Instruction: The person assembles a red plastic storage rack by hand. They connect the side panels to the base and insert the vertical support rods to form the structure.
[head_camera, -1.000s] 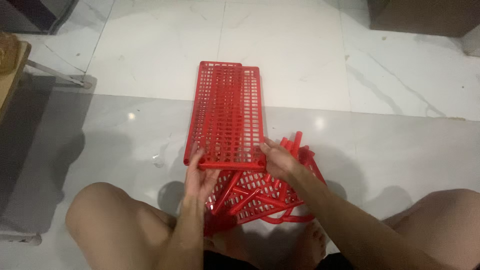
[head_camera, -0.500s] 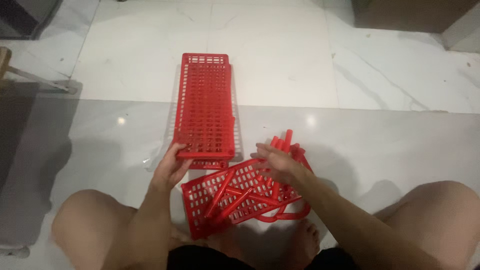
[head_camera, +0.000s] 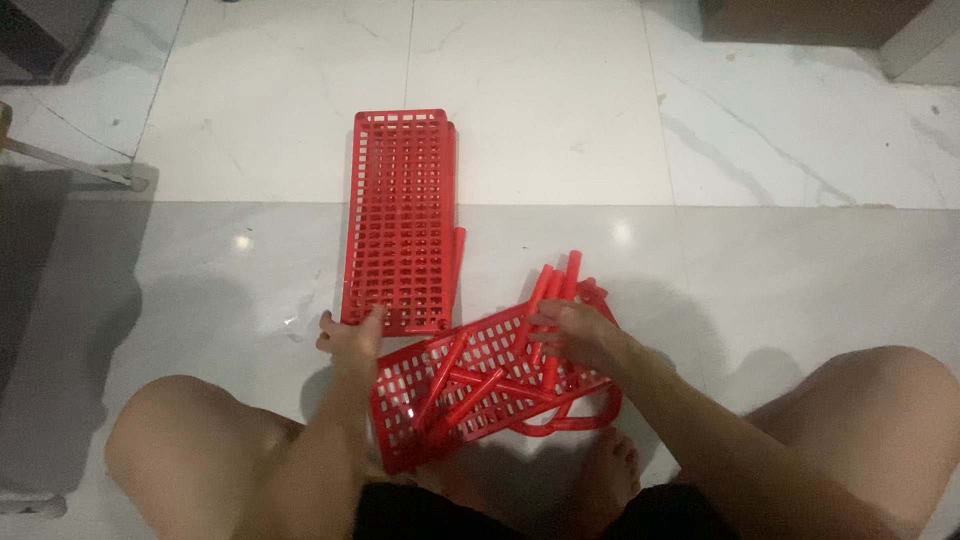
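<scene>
**No boxes, labels, signs or screens**

You have no package, label, sign or screen in front of you. Nothing here is wrapped, and nothing carries a sticker or a tag that you can make out. The brown shape at the top right edge is cut off, so you cannot tell what it is.
</scene>
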